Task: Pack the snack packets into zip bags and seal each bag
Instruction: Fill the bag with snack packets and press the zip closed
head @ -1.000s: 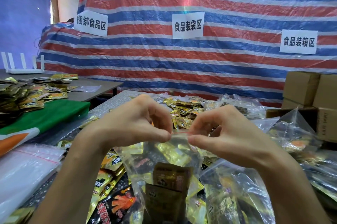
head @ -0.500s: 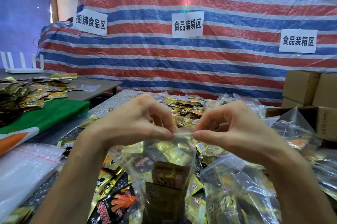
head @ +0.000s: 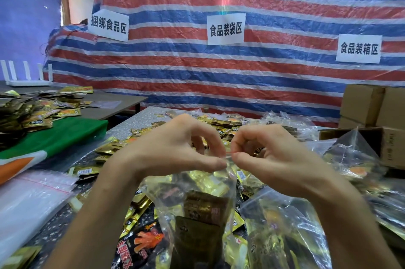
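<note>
Left hand (head: 173, 150) and right hand (head: 274, 159) bare; both forearms (head: 94, 214) bare down to frame edge.

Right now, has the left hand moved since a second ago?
Yes. The left hand has slid right along the zip bag top toward the right hand; its thumb tip now sits below the middle wall sign.

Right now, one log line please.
step: sealing zip bag | left hand: pinches bag top | right hand: pinches bag top | snack packets: inside
</note>
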`<action>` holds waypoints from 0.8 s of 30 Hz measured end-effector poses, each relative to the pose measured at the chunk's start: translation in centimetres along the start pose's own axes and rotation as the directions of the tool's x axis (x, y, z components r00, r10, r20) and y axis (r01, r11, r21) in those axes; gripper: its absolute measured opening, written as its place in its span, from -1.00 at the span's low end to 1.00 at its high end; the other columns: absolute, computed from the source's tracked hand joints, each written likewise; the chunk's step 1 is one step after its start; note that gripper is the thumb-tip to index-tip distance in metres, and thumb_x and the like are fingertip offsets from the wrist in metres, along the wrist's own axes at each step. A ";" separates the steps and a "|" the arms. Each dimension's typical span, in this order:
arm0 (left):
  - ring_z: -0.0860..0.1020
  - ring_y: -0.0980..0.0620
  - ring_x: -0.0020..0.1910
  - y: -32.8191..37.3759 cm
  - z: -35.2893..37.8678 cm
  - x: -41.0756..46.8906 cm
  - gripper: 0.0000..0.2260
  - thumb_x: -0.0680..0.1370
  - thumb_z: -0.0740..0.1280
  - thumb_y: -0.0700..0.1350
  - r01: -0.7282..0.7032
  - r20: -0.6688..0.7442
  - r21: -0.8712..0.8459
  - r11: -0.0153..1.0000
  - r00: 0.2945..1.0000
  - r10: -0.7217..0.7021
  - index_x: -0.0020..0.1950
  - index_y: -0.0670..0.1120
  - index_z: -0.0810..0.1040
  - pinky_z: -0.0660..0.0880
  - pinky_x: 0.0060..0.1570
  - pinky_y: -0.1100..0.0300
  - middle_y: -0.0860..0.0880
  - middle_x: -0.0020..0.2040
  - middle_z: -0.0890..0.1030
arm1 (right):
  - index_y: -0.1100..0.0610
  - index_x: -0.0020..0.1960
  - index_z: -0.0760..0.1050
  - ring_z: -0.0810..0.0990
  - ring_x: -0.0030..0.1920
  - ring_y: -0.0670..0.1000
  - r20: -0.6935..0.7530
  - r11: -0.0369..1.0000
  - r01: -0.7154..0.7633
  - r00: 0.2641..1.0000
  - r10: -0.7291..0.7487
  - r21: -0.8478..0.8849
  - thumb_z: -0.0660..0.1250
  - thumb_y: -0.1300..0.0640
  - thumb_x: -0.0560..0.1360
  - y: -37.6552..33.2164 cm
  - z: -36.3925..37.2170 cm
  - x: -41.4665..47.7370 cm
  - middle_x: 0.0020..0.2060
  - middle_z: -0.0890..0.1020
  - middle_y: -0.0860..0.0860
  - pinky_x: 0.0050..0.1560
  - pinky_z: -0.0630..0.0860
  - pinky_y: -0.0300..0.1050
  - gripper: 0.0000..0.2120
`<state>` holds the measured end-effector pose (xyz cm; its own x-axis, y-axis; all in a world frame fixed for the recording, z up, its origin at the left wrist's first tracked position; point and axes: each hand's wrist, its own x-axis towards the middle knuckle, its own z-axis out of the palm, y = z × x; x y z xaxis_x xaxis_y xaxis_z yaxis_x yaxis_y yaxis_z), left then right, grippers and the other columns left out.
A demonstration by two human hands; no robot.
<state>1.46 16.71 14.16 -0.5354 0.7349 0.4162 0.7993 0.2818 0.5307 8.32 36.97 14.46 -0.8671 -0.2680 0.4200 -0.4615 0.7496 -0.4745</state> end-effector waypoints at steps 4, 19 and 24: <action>0.49 0.23 -0.40 0.3 0.5 0.3 -0.89 0.49 0.48 -0.18 -0.072 -0.042 0.002 0.997 0.997 0.072 -0.21 0.01 0.69 0.35 -0.36 0.45 0.21 -0.37 0.60 | 0.03 -0.21 0.59 0.57 -0.33 0.02 -0.011 1.000 0.011 1.000 -0.011 0.013 0.41 0.18 0.49 0.2 0.1 0.1 -0.33 0.64 0.06 -0.37 0.42 -0.20 -0.88; 0.52 0.22 -0.33 -0.3 0.2 0.3 -0.92 0.50 0.48 -0.16 -0.036 -0.022 0.011 0.999 0.999 0.037 -0.16 0.01 0.71 0.40 -0.32 0.40 0.15 -0.28 0.66 | 0.03 -0.26 0.56 0.45 -0.44 -0.14 -0.028 1.000 0.012 1.000 -0.013 -0.011 0.41 0.14 0.44 0.3 0.1 0.2 -0.44 0.56 -0.04 -0.39 0.36 -0.18 -0.89; 0.53 0.21 -0.32 0.0 0.3 0.2 -0.93 0.47 0.48 -0.17 -0.068 -0.012 0.006 0.998 0.998 0.068 -0.18 0.00 0.72 0.37 -0.28 0.41 0.08 -0.29 0.66 | -0.01 -0.22 0.60 0.48 -0.41 -0.14 0.007 1.000 0.026 1.000 -0.026 -0.001 0.43 0.13 0.48 0.2 0.2 0.1 -0.38 0.59 -0.06 -0.40 0.37 -0.28 -0.89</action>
<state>1.43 17.02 14.03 -0.4832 0.7450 0.4599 0.8353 0.2348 0.4972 8.08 36.94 14.24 -0.8563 -0.2916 0.4263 -0.4835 0.7428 -0.4631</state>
